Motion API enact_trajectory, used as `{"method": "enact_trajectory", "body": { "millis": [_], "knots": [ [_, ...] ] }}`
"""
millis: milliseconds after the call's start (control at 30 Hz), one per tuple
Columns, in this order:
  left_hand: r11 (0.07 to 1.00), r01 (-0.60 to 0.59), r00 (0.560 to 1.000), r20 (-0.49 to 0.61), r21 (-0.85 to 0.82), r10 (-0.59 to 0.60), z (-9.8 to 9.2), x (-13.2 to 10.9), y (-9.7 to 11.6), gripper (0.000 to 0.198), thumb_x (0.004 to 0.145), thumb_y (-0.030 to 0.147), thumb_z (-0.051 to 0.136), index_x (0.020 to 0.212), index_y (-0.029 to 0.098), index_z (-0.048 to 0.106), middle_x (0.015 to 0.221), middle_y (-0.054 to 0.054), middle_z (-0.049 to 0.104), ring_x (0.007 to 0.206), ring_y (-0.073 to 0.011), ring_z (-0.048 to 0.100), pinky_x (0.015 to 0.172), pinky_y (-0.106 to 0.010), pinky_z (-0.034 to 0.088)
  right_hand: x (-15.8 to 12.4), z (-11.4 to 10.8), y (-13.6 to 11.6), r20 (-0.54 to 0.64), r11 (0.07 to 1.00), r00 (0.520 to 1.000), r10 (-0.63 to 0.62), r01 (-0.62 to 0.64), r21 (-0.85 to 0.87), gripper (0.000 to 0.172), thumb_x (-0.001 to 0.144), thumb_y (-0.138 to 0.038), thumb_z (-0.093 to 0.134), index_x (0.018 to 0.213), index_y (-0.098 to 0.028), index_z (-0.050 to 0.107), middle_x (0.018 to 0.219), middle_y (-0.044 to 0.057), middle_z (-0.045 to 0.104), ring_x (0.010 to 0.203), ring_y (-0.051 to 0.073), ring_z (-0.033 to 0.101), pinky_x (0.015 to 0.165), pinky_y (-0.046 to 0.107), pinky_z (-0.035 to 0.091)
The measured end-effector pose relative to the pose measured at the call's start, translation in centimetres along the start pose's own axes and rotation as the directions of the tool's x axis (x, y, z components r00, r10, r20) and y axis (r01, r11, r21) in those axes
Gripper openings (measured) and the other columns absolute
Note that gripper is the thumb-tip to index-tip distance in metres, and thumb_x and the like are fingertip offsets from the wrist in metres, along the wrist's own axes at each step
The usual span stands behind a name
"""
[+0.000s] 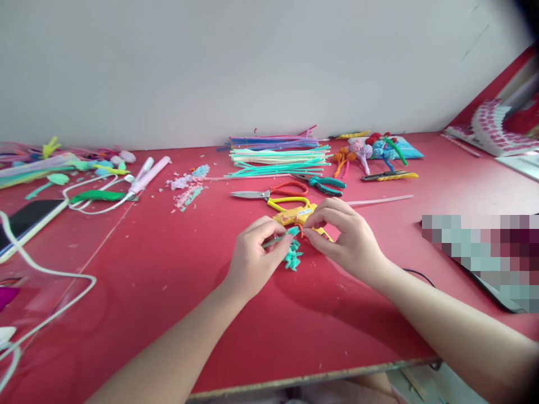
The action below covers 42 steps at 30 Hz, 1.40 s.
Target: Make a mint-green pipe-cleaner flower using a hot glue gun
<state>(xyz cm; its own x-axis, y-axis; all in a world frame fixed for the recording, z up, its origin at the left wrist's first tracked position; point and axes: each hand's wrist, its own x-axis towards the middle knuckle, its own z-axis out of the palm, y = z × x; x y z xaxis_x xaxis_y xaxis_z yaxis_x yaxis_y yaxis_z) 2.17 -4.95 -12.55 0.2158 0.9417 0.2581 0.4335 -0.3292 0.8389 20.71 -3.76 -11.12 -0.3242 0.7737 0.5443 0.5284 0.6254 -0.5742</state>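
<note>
My left hand (256, 258) is closed, pinching a thin pale green stem with a fluffy teal tip (293, 230) between thumb and fingers. Just below those fingertips are bunched teal fuzzy pieces (293, 259); whether they are joined to the stem I cannot tell. Thumb and forefinger of my right hand (347, 233) are pinched together beside the teal tip, and what they hold is too small to make out. A small orange curved bit (300, 229) shows at those fingertips. Behind both hands lies a yellow glue gun (290, 216), partly covered by them.
Scissors (269, 194) and teal-handled pliers (326, 184) lie beyond the glue gun. Bundled pipe cleaners (278, 154) and fuzzy flowers (362, 150) are near the wall. Fluffy scraps (187, 185), a pink corded tool (149, 177) and a phone (31, 224) are leftward; a blurred-out device (484, 269) sits right.
</note>
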Motion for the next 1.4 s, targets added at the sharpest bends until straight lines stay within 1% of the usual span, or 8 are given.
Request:
{"method": "enact_trajectory", "body": {
  "millis": [233,367,500,600,733,1000,1233,1400],
  "knots": [
    [0.998,-0.054,0.998,-0.014,0.023,0.054,0.09,-0.11,0.01,0.012,0.085,0.026,0.055,0.076,0.019,0.056,0.077,-0.001,0.053,0.060,-0.0101,0.046,0.053,-0.022,0.037,-0.27,0.25,-0.25,0.013,1.000,1.000,0.016,-0.017,0.017,0.007,0.081,-0.014,0.059,0.077,-0.020,0.058,0.078,0.003,0.058,0.073,0.016,0.055,0.068,0.029,0.044],
    [0.991,-0.105,0.994,-0.025,0.087,0.107,0.12,-0.18,0.04,0.010,0.086,0.024,0.055,0.077,0.018,0.056,0.080,-0.002,0.054,0.063,-0.0112,0.049,0.055,-0.023,0.038,-0.17,0.32,-0.37,0.034,0.996,0.997,0.065,-0.067,0.064,0.011,0.080,-0.011,0.058,0.074,-0.020,0.057,0.077,0.002,0.057,0.072,0.014,0.054,0.067,0.028,0.044],
    [0.975,-0.155,0.987,-0.026,0.161,0.162,0.01,-0.16,0.26,0.010,0.085,0.024,0.055,0.077,0.019,0.057,0.079,-0.002,0.055,0.059,-0.0108,0.045,0.057,-0.024,0.038,-0.02,0.24,-0.48,0.056,0.988,0.992,0.113,-0.118,0.096,0.014,0.079,-0.009,0.058,0.071,-0.020,0.055,0.075,0.001,0.057,0.071,0.014,0.054,0.066,0.027,0.043],
    [0.969,-0.173,0.983,-0.034,0.176,0.181,-0.07,-0.15,0.40,0.011,0.085,0.025,0.055,0.076,0.019,0.057,0.078,-0.002,0.055,0.058,-0.0112,0.044,0.057,-0.025,0.038,0.01,0.15,-0.47,0.068,0.986,0.991,0.119,-0.126,0.106,0.014,0.079,-0.009,0.058,0.071,-0.020,0.054,0.075,0.001,0.057,0.071,0.013,0.053,0.066,0.027,0.043],
    [0.969,-0.176,0.982,-0.044,0.172,0.186,-0.08,-0.17,0.42,0.012,0.085,0.024,0.054,0.075,0.019,0.058,0.078,-0.002,0.056,0.059,-0.0112,0.045,0.058,-0.025,0.038,-0.02,0.11,-0.45,0.079,0.986,0.991,0.106,-0.116,0.124,0.014,0.079,-0.009,0.058,0.071,-0.020,0.054,0.074,0.000,0.056,0.070,0.013,0.053,0.066,0.026,0.043],
    [0.974,-0.157,0.985,-0.044,0.161,0.166,0.04,-0.18,0.25,0.008,0.083,0.021,0.056,0.076,0.018,0.059,0.079,-0.002,0.056,0.059,-0.0107,0.045,0.056,-0.025,0.038,-0.16,0.38,-0.44,0.080,0.985,0.991,0.109,-0.118,0.123,0.014,0.078,-0.007,0.058,0.072,-0.019,0.054,0.075,0.001,0.056,0.070,0.013,0.053,0.066,0.026,0.043],
    [0.972,-0.161,0.983,-0.055,0.171,0.173,0.24,-0.22,0.55,0.009,0.083,0.020,0.056,0.075,0.019,0.058,0.077,-0.002,0.055,0.062,-0.0119,0.048,0.056,-0.024,0.039,-0.10,0.59,-0.49,0.055,0.985,0.990,0.128,-0.133,0.108,0.015,0.076,-0.008,0.061,0.071,-0.020,0.054,0.075,0.000,0.057,0.070,0.013,0.053,0.066,0.026,0.044],
    [0.968,-0.175,0.981,-0.057,0.181,0.188,0.36,-0.30,0.35,0.008,0.083,0.019,0.056,0.076,0.017,0.059,0.078,-0.003,0.055,0.062,-0.0111,0.047,0.055,-0.023,0.039,-0.15,0.64,-0.52,0.047,0.986,0.991,0.128,-0.132,0.101,0.015,0.076,-0.008,0.061,0.070,-0.020,0.053,0.075,0.000,0.057,0.071,0.013,0.054,0.066,0.026,0.044]
  ]
}}
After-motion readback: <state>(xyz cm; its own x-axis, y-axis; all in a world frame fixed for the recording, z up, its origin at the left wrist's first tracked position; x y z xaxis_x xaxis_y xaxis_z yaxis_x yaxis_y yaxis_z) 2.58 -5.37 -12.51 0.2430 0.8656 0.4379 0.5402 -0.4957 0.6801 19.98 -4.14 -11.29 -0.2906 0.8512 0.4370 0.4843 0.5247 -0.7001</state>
